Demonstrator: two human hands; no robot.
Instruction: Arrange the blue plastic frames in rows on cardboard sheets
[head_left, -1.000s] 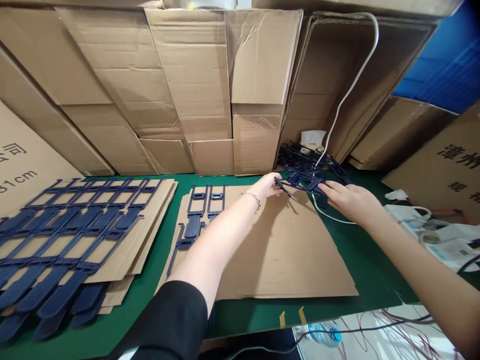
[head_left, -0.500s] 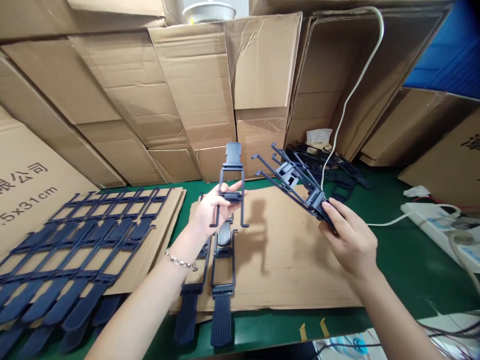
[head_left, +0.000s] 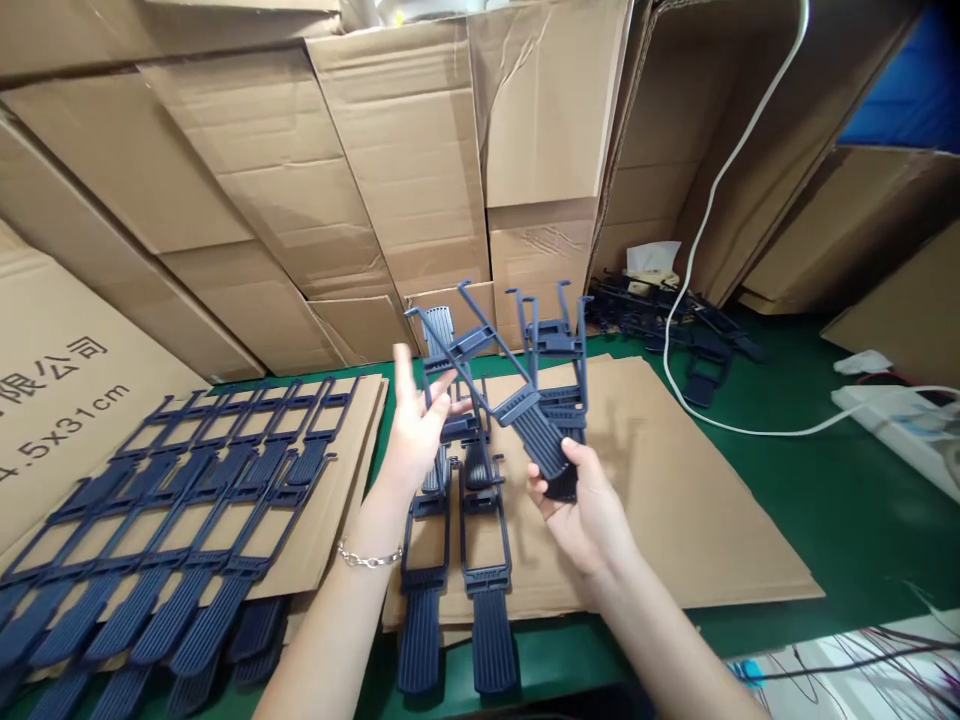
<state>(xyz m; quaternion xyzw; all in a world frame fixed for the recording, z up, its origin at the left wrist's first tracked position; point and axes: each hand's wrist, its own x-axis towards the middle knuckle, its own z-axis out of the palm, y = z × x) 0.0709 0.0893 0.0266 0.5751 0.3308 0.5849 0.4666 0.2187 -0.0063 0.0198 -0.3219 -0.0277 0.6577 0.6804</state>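
A bunch of dark blue plastic frames (head_left: 551, 400) stands near the middle of the frame, its ribbed lower ends clamped in the right hand (head_left: 581, 510). One frame (head_left: 461, 350) leans out to the left, and the left hand (head_left: 416, 430) pinches it with thumb and fingertips, the other fingers spread. Below them two more frames (head_left: 457, 560) lie on a cardboard sheet (head_left: 675, 500); rows of frames (head_left: 165, 520) fill the lower left.

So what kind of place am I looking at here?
Probably a small factory assembly or packing bench. Flattened cartons line the back, rows of identical dark blue plastic parts lie on cardboard sheets, and the right hand holds a bunch of them beside the left hand.
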